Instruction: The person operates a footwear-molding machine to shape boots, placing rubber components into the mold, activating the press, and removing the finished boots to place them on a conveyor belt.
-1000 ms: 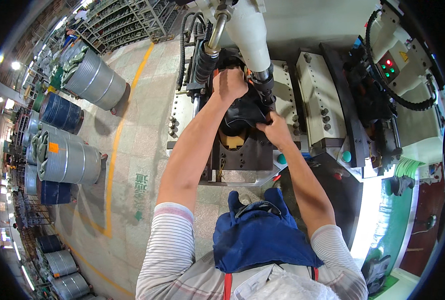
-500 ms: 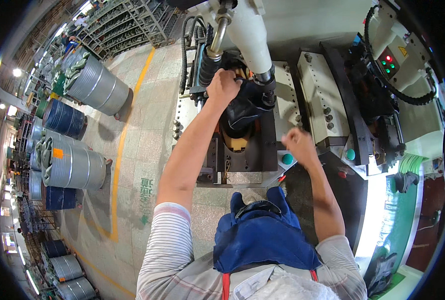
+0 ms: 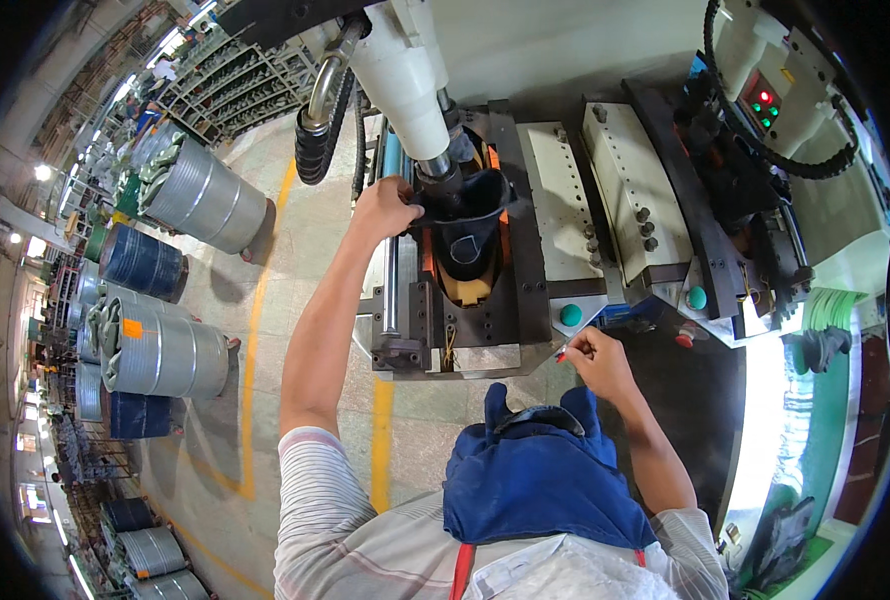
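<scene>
Left hand: the left hand (image 3: 383, 208) is stretched out far ahead, fingers curled onto the left edge of the black shoe upper (image 3: 468, 222), grasping it.
Shoe upper: it sits upside down in the middle of the dark metal press machine (image 3: 485, 300), on an orange-and-tan form, directly beneath the white cylindrical ram (image 3: 405, 80) that comes down from above.
Right hand: the right hand (image 3: 595, 362) is pulled back near the body, at the near right corner of the machine, well apart from the upper. Its fingers are pinched together; a small reddish thing seems to be at the fingertips, but it is too small to tell for sure.
Buttons: a round green push button (image 3: 571, 314) lies just left of and beyond the right hand; a second green one (image 3: 697, 297) sits further right.
Clothing: a blue cloth apron bib (image 3: 540, 480) hangs over a striped shirt.
Left side: grey metal drums (image 3: 200, 200) stand on the concrete floor, beside a yellow painted floor line (image 3: 257, 330).
Far right: a grey control box with red and green lamps (image 3: 765, 100), looped by a black cable.
</scene>
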Demonstrator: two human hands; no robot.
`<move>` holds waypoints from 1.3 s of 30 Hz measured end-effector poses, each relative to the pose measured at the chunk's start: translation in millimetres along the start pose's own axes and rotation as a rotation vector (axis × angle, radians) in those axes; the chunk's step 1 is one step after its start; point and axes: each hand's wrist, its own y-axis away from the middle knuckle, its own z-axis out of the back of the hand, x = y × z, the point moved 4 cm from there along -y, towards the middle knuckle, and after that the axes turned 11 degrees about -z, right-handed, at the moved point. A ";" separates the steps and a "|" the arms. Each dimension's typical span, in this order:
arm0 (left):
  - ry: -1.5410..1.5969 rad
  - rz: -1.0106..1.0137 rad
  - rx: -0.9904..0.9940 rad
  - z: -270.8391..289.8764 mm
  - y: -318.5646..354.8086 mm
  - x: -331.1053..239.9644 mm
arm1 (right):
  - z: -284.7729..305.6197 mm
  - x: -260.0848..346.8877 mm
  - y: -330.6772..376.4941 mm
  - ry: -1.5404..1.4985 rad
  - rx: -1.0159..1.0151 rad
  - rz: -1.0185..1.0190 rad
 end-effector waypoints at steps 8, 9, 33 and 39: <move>0.538 0.039 -0.559 15.2 6.8 -3.6 | 76.8 -53.5 34.2 -0.070 -0.164 0.047; 0.617 0.029 -0.572 14.2 13.7 -13.8 | 95.2 -65.2 47.3 -0.107 -0.207 0.027; 0.566 -0.763 0.895 -389.6 286.0 -624.1 | 305.8 -406.7 301.5 -0.255 -0.648 -0.404; 0.531 -0.760 1.354 -556.4 340.5 -712.3 | 308.6 -485.7 404.2 -0.453 -0.937 -0.724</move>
